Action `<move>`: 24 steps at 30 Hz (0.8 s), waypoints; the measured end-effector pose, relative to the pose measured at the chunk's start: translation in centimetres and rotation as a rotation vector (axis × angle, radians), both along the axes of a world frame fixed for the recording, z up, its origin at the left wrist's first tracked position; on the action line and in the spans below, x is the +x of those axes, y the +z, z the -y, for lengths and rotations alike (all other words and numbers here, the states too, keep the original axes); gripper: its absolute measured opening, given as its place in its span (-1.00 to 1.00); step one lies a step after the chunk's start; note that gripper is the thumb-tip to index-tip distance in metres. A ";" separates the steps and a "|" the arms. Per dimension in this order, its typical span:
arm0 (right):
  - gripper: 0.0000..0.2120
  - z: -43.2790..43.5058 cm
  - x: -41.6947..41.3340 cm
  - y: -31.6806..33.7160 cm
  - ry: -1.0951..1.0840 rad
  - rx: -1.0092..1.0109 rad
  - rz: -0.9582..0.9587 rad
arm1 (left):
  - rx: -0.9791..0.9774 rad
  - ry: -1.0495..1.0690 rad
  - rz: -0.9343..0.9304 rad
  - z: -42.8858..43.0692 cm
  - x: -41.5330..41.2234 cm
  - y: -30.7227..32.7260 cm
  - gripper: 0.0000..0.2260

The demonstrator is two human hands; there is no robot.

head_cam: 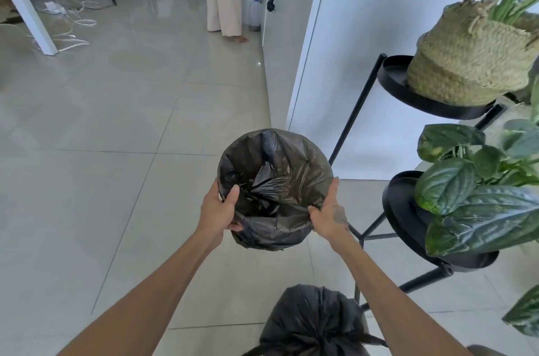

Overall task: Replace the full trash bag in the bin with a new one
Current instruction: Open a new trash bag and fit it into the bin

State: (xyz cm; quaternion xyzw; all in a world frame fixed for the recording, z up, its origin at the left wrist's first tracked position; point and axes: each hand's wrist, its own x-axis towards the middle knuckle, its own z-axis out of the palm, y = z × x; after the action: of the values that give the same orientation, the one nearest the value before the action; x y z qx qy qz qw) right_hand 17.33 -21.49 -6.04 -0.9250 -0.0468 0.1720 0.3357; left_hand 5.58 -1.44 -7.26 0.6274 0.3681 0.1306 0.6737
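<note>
Mostly done, by the look of it: full bag (316, 323) tied off, sitting on the floor (116, 128) near the person's feet. New bag (277, 178) already lines the bin (275, 239), folded over the rim. Left hand (219, 208) and right hand (329, 214) both pinch the bag's edge at the near rim. Left: seat that edge, remove the old bag.
</note>
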 end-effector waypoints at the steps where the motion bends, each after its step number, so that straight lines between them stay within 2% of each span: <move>1: -0.08 -0.2 0.9 -0.3 -0.010 -0.007 -0.010 | 0.000 -0.008 -0.008 -0.2 0.9 -0.4 -0.67; 10: -0.09 -2.2 5.4 -3.6 -0.080 -0.045 -0.060 | -0.030 -0.045 -0.067 -2.4 6.6 -4.7 -0.73; 16: -0.12 -2.1 6.3 -4.9 -0.135 -0.001 -0.087 | 0.006 -0.052 -0.100 -3.1 8.5 -5.7 -0.67; 19: -0.05 -1.5 6.3 -4.8 -0.101 -0.058 -0.063 | 0.062 -0.055 -0.123 -3.3 8.8 -5.7 -0.65; 22: 0.00 -0.7 5.4 -4.0 -0.071 -0.111 -0.067 | 0.144 -0.057 -0.149 -3.1 8.4 -5.3 -0.52; 24: 0.00 0.4 3.6 -2.9 -0.065 -0.170 -0.043 | 0.182 -0.047 -0.197 -2.6 7.7 -5.0 -0.24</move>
State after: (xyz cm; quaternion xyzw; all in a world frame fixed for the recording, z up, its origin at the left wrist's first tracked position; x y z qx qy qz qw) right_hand 20.92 -21.93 -8.98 -0.9472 0.0054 0.1841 0.2624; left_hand 13.29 1.15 -12.22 0.7041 0.4043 0.0851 0.5775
